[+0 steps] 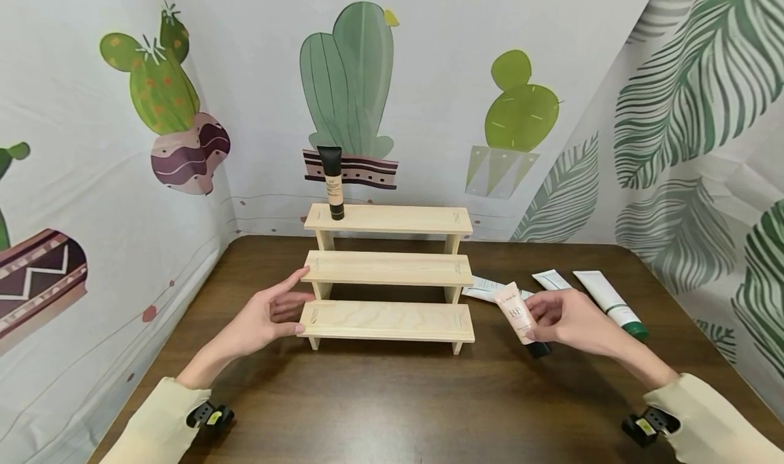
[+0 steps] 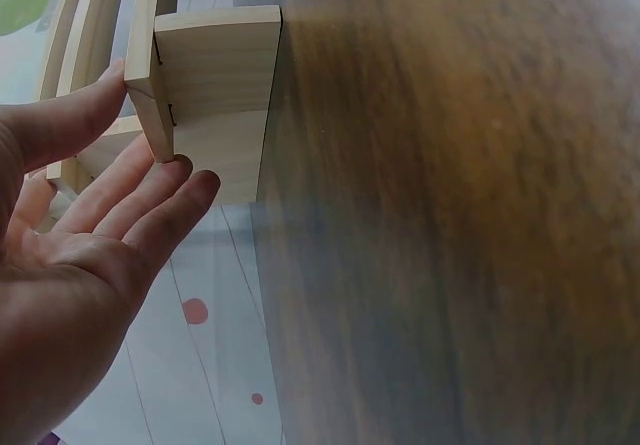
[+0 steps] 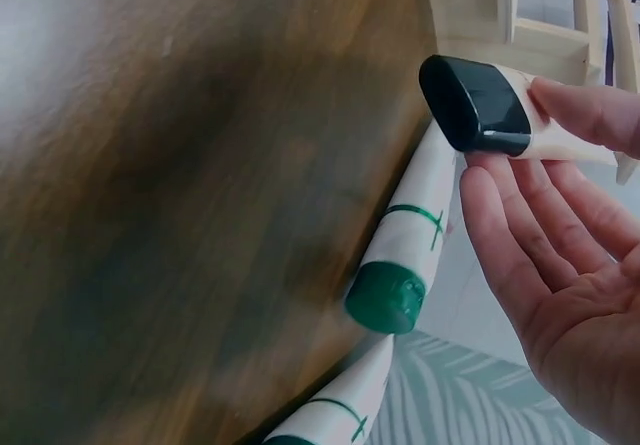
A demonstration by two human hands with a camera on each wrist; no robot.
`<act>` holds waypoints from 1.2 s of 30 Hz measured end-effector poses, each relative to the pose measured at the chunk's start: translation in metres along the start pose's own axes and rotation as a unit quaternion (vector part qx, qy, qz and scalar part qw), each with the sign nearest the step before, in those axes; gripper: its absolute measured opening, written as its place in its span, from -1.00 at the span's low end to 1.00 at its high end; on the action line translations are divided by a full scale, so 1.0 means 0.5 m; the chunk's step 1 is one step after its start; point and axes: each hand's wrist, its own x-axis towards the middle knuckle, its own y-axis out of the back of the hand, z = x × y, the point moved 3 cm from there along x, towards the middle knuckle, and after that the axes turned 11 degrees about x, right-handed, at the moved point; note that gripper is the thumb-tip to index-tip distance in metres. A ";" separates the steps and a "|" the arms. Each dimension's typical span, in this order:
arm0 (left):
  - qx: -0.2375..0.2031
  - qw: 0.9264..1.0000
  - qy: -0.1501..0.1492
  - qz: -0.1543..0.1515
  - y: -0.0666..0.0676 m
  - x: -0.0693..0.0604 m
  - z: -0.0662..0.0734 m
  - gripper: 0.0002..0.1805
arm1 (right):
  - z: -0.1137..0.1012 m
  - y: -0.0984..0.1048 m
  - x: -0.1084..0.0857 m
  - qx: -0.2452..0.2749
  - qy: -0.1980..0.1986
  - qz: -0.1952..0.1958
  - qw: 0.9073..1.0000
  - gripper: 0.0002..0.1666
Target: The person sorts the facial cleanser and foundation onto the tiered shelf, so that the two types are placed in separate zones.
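A three-step wooden display stand (image 1: 386,267) stands on the table. My left hand (image 1: 260,318) holds its left end, the thumb at the lowest step's corner and a finger against the middle step; in the left wrist view the board's end (image 2: 150,95) lies between thumb and fingertips. To the right of the stand, my right hand (image 1: 569,321) pinches a pale pink BB cream tube (image 1: 514,313), tilted with its black cap (image 3: 475,105) downward. Another tube with black ends (image 1: 333,185) stands upright at the left of the top step.
Right of the stand lie several white tubes: a green-capped one (image 1: 609,301) at the far right, one (image 1: 551,279) partly behind my right hand, and one (image 1: 484,288) beside the stand. A printed cloth (image 1: 429,110) hangs behind the brown table (image 1: 380,403).
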 end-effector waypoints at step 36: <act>0.003 1.000 0.005 0.001 -0.002 0.001 -0.002 0.14 | -0.162 -0.033 0.122 0.055 0.102 0.096 0.989 -0.57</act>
